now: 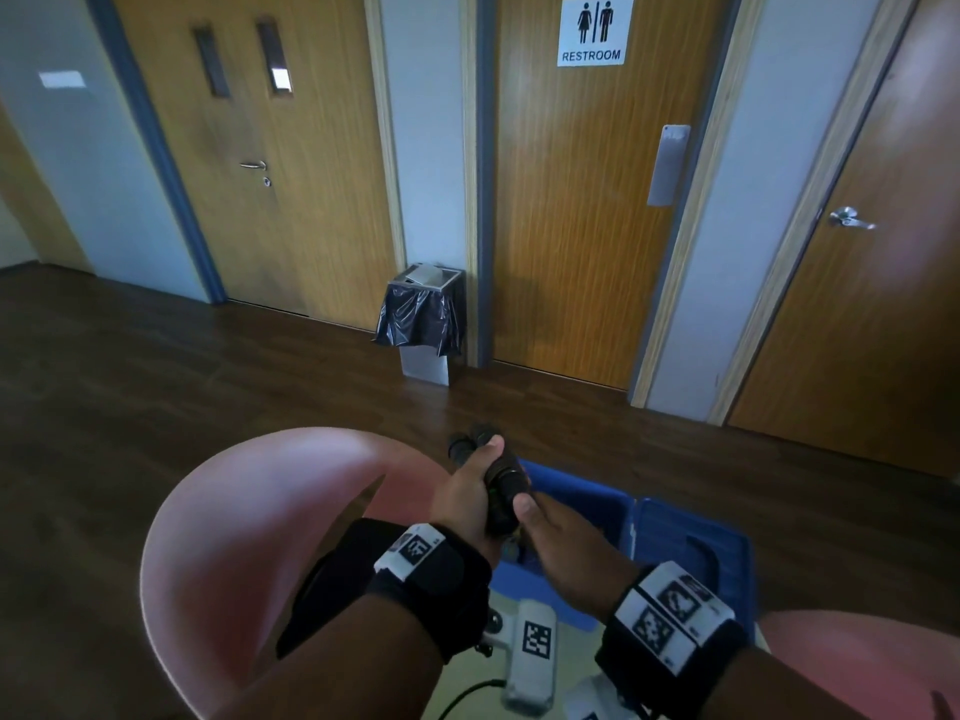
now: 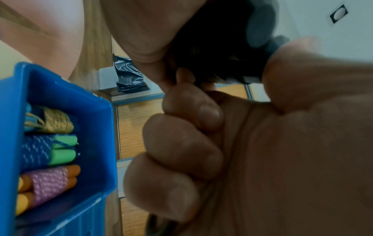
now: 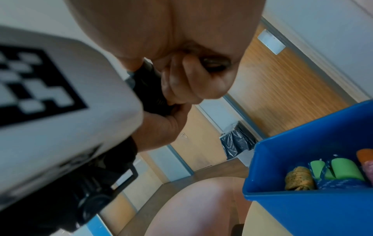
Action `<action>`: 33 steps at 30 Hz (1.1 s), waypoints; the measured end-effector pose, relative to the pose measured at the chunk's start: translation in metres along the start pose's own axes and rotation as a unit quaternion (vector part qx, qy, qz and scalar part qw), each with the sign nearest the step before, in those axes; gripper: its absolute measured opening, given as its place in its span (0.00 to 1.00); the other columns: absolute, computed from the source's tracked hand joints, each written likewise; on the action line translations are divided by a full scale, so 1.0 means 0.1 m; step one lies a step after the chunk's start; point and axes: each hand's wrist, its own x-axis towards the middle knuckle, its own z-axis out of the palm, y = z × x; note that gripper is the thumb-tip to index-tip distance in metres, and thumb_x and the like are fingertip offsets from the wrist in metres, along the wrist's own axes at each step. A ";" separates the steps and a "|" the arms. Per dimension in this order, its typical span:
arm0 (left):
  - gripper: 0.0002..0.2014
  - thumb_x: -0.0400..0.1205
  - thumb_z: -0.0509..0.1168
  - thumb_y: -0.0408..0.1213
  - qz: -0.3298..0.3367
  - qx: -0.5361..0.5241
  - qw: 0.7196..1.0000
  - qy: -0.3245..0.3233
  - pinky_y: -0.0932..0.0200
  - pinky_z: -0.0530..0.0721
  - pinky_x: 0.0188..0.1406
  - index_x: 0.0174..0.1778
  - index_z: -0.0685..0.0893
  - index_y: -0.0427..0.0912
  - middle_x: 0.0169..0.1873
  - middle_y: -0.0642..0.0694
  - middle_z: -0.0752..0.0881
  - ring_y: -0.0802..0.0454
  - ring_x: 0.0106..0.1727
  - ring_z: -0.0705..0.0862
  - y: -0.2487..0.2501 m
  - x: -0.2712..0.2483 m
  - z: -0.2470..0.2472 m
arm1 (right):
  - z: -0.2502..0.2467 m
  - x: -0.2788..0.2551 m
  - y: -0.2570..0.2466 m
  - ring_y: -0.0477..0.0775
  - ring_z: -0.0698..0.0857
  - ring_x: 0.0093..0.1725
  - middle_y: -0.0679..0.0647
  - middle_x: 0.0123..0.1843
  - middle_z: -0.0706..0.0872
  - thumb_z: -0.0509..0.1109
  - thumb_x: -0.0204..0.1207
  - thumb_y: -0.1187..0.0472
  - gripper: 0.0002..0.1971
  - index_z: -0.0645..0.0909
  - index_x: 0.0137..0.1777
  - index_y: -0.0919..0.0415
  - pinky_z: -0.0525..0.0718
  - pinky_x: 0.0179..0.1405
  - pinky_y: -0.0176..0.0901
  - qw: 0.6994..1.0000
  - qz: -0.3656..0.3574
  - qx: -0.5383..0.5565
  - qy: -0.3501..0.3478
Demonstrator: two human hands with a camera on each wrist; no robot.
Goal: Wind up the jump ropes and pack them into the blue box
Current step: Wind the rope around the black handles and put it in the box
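A black jump rope, its cord wound round the two handles, is held up between both hands above the blue box. My left hand grips the handles in a fist, thumb along the top. From the other side my right hand curls round the wound part, thumb pressed on it. Inside the box lie three wound ropes: a yellow one, a blue one with green handles and a pink one with orange handles.
A pink chair back stands in front left, another pink chair at the lower right. The box sits on a pale table. Across the dark wood floor, a bin with a black liner stands beside the restroom door.
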 end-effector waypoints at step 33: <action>0.17 0.69 0.77 0.54 0.195 0.274 0.941 0.040 0.48 0.90 0.47 0.46 0.87 0.47 0.37 0.48 0.91 0.50 0.39 0.91 0.89 0.52 -0.59 | 0.81 0.52 -0.81 0.63 0.87 0.58 0.61 0.58 0.87 0.56 0.85 0.66 0.12 0.76 0.63 0.63 0.71 0.42 0.46 0.866 0.126 -0.482 -0.025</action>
